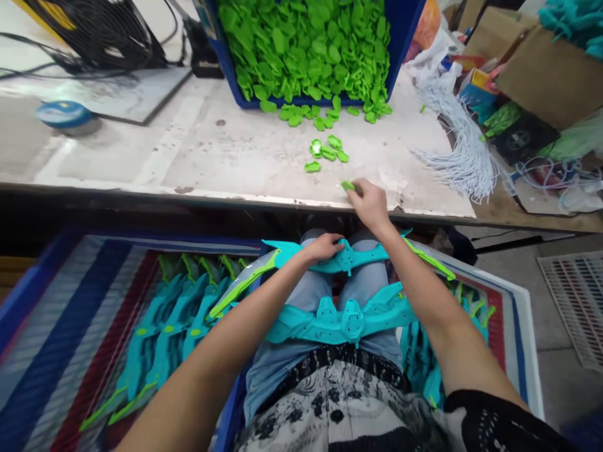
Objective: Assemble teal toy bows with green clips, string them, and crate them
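Note:
My right hand (371, 202) is closed at the table's front edge, pinching a small green plastic piece (347, 186) between thumb and fingertips. On my lap, my left hand (326, 247) grips a long teal plastic toy bow (362, 257) with clear-and-green curved ends; its fingers are partly hidden. Nearer my waist lies a second teal toy bow (313, 323) across my thighs, my forearms covering its ends. Several loose green pieces (328, 152) are scattered on the tabletop just beyond my right hand.
A blue bin (230, 78) lies tipped on the table (155, 150), spilling green pieces. White cords (464, 157) hang at the right. Teal bows fill the left crate (70, 242) and right crate (527, 326). A tape roll (65, 114) and fan (106, 31) stand left.

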The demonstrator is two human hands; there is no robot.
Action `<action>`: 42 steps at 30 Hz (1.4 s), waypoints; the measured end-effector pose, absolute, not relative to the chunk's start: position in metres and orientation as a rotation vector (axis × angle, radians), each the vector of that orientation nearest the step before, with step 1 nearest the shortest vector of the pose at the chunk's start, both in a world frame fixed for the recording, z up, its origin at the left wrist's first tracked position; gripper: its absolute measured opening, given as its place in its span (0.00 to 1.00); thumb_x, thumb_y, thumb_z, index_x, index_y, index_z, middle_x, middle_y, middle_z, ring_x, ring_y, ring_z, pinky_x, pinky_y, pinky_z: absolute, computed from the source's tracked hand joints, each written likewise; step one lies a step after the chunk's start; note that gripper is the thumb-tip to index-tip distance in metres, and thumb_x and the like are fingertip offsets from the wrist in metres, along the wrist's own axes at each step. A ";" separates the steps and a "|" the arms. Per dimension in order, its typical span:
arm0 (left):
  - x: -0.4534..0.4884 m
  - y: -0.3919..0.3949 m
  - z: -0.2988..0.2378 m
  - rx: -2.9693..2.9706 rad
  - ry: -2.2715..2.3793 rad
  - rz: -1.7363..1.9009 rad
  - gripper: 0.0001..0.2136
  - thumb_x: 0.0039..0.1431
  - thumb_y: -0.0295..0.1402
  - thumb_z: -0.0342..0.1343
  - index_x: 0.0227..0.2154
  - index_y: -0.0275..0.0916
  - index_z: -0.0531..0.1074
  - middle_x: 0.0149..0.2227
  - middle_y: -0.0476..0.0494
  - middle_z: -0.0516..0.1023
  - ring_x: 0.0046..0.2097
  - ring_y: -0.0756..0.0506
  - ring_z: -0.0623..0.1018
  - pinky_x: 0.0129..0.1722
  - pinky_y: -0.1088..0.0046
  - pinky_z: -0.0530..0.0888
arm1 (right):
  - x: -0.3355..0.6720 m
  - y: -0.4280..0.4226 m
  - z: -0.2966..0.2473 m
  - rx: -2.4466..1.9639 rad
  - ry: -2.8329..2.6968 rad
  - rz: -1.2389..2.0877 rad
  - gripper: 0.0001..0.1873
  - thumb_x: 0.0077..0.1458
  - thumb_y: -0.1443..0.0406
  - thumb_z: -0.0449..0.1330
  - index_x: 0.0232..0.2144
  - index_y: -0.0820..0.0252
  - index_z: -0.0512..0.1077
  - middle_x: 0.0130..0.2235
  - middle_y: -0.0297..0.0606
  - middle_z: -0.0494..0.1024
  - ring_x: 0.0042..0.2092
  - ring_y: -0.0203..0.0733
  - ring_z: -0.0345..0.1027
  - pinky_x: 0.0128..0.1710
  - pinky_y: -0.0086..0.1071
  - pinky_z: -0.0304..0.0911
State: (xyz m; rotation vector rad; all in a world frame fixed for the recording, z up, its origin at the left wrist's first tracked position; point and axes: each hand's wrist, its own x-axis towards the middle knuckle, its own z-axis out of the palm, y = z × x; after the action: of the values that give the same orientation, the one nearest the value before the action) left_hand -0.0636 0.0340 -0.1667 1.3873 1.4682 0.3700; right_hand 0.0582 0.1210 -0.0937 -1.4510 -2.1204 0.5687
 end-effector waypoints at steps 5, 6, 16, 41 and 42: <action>-0.060 0.038 -0.169 1.071 1.366 0.427 0.17 0.61 0.31 0.50 0.51 0.37 0.74 0.42 0.46 0.81 0.37 0.49 0.77 0.36 0.76 0.72 | 0.108 0.027 -0.137 -1.573 -1.549 1.253 0.07 0.48 0.64 0.62 0.31 0.61 0.74 0.22 0.31 0.76 0.21 0.35 0.68 0.24 0.27 0.63; -0.059 0.038 -0.170 1.018 1.356 0.439 0.17 0.61 0.31 0.51 0.51 0.37 0.74 0.41 0.46 0.81 0.36 0.50 0.76 0.35 0.76 0.72 | 0.110 0.015 -0.147 -1.615 -1.425 1.346 0.07 0.47 0.64 0.62 0.30 0.61 0.74 0.21 0.30 0.76 0.19 0.34 0.66 0.22 0.26 0.62; -0.055 0.036 -0.172 0.928 1.338 0.482 0.14 0.63 0.35 0.51 0.45 0.39 0.77 0.31 0.48 0.78 0.28 0.53 0.71 0.29 0.78 0.68 | 0.093 -0.007 -0.170 -1.630 -1.081 1.557 0.16 0.44 0.64 0.62 0.38 0.59 0.65 0.17 0.24 0.74 0.14 0.32 0.63 0.15 0.21 0.55; -0.061 0.027 -0.181 1.493 1.325 0.475 0.24 0.54 0.40 0.57 0.52 0.32 0.71 0.44 0.41 0.79 0.45 0.43 0.77 0.42 0.73 0.72 | 0.096 0.008 -0.153 -1.768 -0.983 2.003 0.30 0.48 0.64 0.70 0.52 0.61 0.64 0.15 0.29 0.74 0.15 0.41 0.69 0.11 0.25 0.63; -0.062 0.028 -0.183 1.486 1.328 0.487 0.23 0.54 0.40 0.57 0.50 0.32 0.72 0.43 0.42 0.80 0.44 0.43 0.76 0.41 0.74 0.72 | 0.095 0.009 -0.154 -1.772 -1.002 1.995 0.29 0.48 0.64 0.70 0.50 0.62 0.65 0.15 0.29 0.74 0.14 0.40 0.69 0.11 0.25 0.63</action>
State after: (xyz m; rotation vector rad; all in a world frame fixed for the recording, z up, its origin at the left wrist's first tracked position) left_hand -0.0619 0.0278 -0.1826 1.4859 1.3281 0.4870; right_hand 0.0954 0.0090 -0.1536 -1.7725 -1.0020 1.9952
